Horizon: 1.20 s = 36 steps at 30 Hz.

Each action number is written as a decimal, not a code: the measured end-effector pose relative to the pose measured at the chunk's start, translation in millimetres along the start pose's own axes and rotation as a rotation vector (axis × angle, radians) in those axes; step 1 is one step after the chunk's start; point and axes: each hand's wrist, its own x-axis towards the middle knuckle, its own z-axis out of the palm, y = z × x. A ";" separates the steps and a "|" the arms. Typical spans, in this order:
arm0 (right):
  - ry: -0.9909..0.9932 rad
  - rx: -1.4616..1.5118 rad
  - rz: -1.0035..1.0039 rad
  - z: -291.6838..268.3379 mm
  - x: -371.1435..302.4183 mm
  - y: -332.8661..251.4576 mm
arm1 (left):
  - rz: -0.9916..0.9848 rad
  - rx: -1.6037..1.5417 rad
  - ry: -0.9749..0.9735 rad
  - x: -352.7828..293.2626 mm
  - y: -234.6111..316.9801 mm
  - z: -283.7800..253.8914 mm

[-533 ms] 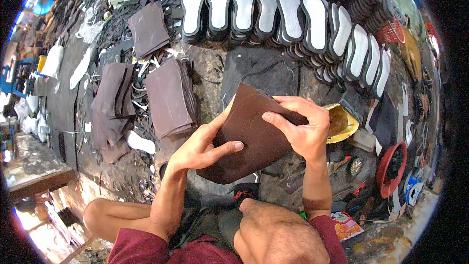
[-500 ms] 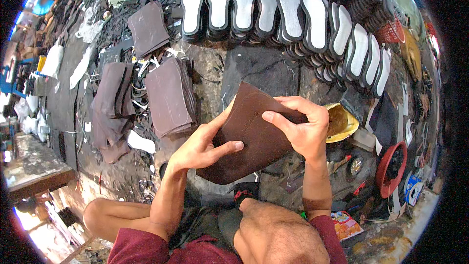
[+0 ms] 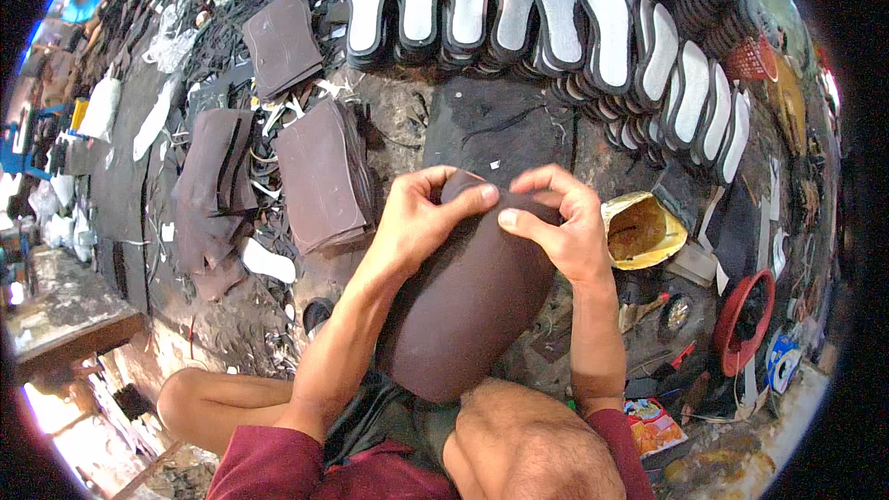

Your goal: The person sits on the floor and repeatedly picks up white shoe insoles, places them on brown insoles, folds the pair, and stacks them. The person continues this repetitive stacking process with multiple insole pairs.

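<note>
head view: in the centre of the frame both hands work a dark brown sheet (image 3: 468,301), a large rounded piece of leather-like material that bows up from the person's lap toward the middle of the picture. the step in hand looks like bending or rolling its top edge: the left hand (image 3: 421,222) comes in from the lower left and pinches the upper edge between thumb and curled fingers, and the right hand (image 3: 565,231) comes in from the lower right with its thumb pressed on the sheet's face and its fingers hooked over the same edge. both hands are closed on the sheet, thumb tips almost meeting just above centre. both forearms rise steeply from the lower edge, wrists bent inward.

by my judgement the next move calls for an even pull from both thumbs, so the edge folds straight and does not crease askew.

left of centre lies a stack of brown cut pieces (image 3: 319,176). across the top runs a row of white-faced shoe soles (image 3: 556,14). right of centre sits a yellow bowl (image 3: 641,231), and a red round tray (image 3: 745,319) lies at the lower right.
</note>
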 end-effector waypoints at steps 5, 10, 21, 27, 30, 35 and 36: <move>0.194 -0.614 -0.655 11.2 -9.3 -3.8 | 0.152 -0.033 0.510 17.8 1.4 -19.3; 0.038 -0.610 -0.270 68.5 -30.3 13.5 | 0.301 -0.110 0.507 4.2 -11.3 -9.5; 0.356 0.645 0.778 79.9 -72.4 149.6 | 0.579 0.690 0.321 11.7 -89.0 2.6; 0.526 -0.648 -0.527 -21.1 95.7 34.1 | 0.412 0.382 0.348 85.5 -80.1 12.8; 0.537 -1.369 -0.300 -50.6 184.5 12.3 | 0.451 0.239 0.220 133.4 -49.6 49.2; 0.503 -1.254 -0.112 -70.7 217.4 7.9 | 0.425 -0.047 0.158 195.7 6.5 72.1; 0.554 -1.131 -0.154 -73.1 218.8 6.9 | 0.382 -0.142 0.147 216.2 16.8 73.0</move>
